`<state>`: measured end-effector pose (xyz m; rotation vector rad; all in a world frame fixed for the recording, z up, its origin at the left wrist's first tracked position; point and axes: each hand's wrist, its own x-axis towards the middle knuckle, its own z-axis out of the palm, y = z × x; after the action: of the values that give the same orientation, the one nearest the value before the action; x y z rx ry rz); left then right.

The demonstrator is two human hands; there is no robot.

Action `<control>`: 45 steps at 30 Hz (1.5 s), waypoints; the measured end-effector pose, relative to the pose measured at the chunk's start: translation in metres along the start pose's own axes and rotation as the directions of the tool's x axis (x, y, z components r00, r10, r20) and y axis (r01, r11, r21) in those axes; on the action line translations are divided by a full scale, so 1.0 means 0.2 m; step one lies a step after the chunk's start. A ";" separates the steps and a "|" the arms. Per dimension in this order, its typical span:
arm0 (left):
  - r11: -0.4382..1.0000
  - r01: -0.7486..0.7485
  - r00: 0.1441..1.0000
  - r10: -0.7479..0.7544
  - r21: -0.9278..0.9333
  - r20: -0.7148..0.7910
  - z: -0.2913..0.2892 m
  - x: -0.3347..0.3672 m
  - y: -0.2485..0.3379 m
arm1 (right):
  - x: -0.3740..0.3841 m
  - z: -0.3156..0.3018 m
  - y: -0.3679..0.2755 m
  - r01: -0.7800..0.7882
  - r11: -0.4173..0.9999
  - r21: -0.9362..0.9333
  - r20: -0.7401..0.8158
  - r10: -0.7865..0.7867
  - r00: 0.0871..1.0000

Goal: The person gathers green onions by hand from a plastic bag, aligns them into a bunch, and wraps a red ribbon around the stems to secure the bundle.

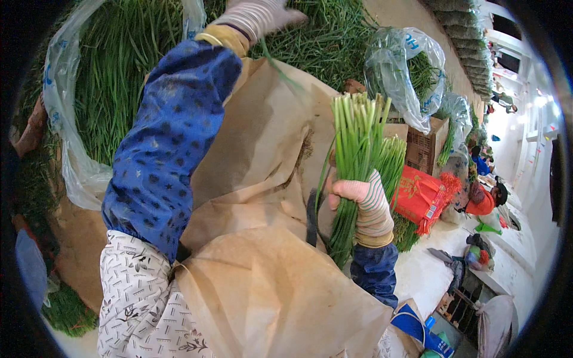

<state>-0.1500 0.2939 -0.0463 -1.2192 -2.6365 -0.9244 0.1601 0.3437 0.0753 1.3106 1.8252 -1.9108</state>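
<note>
My right hand, in a striped glove, is closed round an upright bunch of chives with its pale cut ends at the top. A second bundle of chives stands just behind it. My left hand, in a similar glove, reaches over the heap of loose chives at the far side. Its fingers are blurred and partly cut off by the top edge. A thin green strand, also blurred, hangs below that hand. Over my lap spreads a brown apron.
A clear plastic bag surrounds long chives at left. Another plastic bag stands at far right, near a cardboard box and a red bag. Further right, a person in red sits among bundles.
</note>
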 end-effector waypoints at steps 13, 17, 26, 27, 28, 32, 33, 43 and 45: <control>-0.047 0.532 0.839 -0.109 -0.846 0.533 0.06 -0.12 0.48 | -0.05 -0.19 0.16 0.030 0.998 0.050 0.087 -0.034 0.996; 0.407 0.327 0.809 0.346 -0.853 0.475 0.00 -0.20 0.70 | 0.02 -0.27 0.27 0.030 0.992 0.125 0.187 -0.054 0.981; 0.150 0.512 0.858 -0.131 -0.846 0.496 0.16 -0.12 0.78 | -0.06 -0.38 0.36 0.039 0.971 0.237 0.139 -0.074 0.988; 0.185 0.481 0.875 -0.038 -0.857 0.483 0.12 -0.09 0.74 | -0.06 -0.38 0.40 0.041 0.963 0.265 0.144 -0.081 0.986; 0.325 0.520 0.822 0.061 -0.790 0.566 0.11 -0.07 0.75 | -0.05 -0.37 0.43 0.041 0.955 0.293 0.149 -0.088 0.985; 0.558 0.264 0.706 0.444 -0.786 0.552 0.07 -0.25 0.92 | -0.02 -0.40 0.47 0.060 0.956 0.288 0.227 -0.129 0.965; 0.702 0.197 0.621 0.451 -0.685 0.641 0.06 -0.26 0.95 | -0.03 -0.39 0.46 0.063 0.945 0.320 0.224 -0.140 0.965; 0.529 0.292 0.769 0.365 -0.796 0.525 0.10 -0.28 0.85 | 0.01 -0.42 0.48 0.095 0.892 0.441 0.322 -0.256 0.911; 0.693 0.182 0.788 0.322 -0.698 0.525 0.14 -0.33 0.89 | -0.01 -0.38 0.47 0.079 0.851 0.519 0.270 -0.251 0.930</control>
<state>0.0262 0.3545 -0.0036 -2.1046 -2.6556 -1.9839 0.2583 0.3889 0.0210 0.8771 1.3614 -2.6393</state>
